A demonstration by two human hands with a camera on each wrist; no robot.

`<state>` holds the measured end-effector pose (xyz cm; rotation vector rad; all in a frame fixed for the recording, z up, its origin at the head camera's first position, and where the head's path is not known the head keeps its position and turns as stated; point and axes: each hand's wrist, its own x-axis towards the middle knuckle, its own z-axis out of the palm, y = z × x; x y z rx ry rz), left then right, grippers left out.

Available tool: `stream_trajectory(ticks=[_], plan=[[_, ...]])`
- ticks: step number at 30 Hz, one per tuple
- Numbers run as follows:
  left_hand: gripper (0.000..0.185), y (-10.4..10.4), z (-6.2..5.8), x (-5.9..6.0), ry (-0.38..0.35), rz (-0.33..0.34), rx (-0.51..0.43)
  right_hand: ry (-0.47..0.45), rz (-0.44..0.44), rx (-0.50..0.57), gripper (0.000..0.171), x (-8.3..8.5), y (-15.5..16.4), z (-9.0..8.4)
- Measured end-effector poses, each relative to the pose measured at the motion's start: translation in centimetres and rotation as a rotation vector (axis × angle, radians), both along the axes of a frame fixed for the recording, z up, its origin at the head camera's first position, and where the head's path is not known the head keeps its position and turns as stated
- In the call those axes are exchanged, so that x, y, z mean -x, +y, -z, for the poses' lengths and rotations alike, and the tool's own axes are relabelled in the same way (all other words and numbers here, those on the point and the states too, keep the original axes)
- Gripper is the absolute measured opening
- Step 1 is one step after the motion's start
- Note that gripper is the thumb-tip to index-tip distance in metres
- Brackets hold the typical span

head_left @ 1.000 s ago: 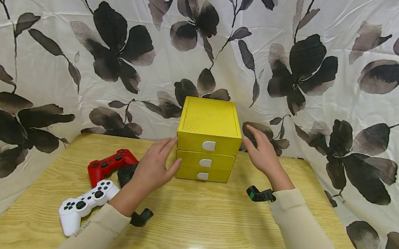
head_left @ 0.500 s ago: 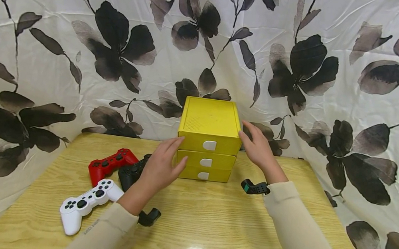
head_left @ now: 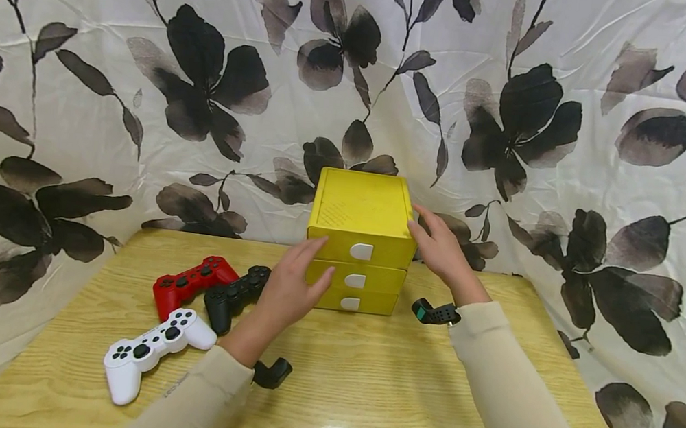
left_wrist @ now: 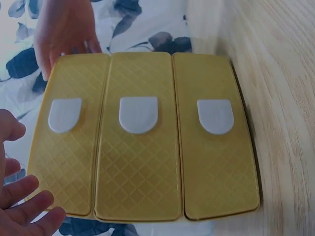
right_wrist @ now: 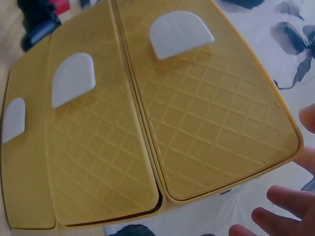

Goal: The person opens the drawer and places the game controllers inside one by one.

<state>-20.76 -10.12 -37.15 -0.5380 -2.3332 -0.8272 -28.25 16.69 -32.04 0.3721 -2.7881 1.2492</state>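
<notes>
A person's two hands flank a yellow three-drawer box (head_left: 360,240) standing at the middle of the worktop's (head_left: 363,395) far edge, against a cloth backdrop (head_left: 144,85) printed with dark flowers. The left hand (head_left: 289,288), fingers straight and holding nothing, lies against the box's front left corner, its fingertips at the top drawer (head_left: 361,249). The right hand (head_left: 439,249), likewise with fingers extended and gripping nothing, touches the upper right edge of the box; whether it presses the side cannot be told. All three drawers appear pushed in, each with a white tab handle (left_wrist: 139,114), their quilted fronts flush in the left wrist view. From the right wrist view the top drawer front (right_wrist: 206,103) fills the frame, with the fingertips (right_wrist: 288,199) of the right hand just beside its corner. Toward the worktop's left edge lie three game controllers close together: a red controller (head_left: 190,283) farthest back, a black controller (head_left: 236,295) just beside it and near the left hand's wrist, and a white controller (head_left: 150,350) closest to the near edge. Both arms wear cream sleeves (head_left: 512,389).
</notes>
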Motion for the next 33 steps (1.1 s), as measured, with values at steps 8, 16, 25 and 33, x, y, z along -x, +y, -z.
stream_trajectory(ticks=[8, 16, 25, 33], plan=[[0.049, 1.2, -0.1, 0.2, -0.041, 0.009, -0.056, -0.097, -0.016, 0.126, 0.058, 0.7, -0.3, 0.5], [0.048, 2.1, 0.0, 0.5, -0.076, 0.023, -0.103, -0.138, -0.041, 0.220, 0.057, 1.2, -0.3, 0.9], [0.042, 2.9, 0.3, 1.1, -0.052, 0.030, -0.169, -0.180, -0.094, 0.326, 0.054, 1.8, -0.4, 1.6], [0.036, 3.6, 0.4, 1.3, -0.059, 0.025, -0.227, -0.249, -0.153, 0.445, 0.054, 2.2, -0.3, 2.0]])
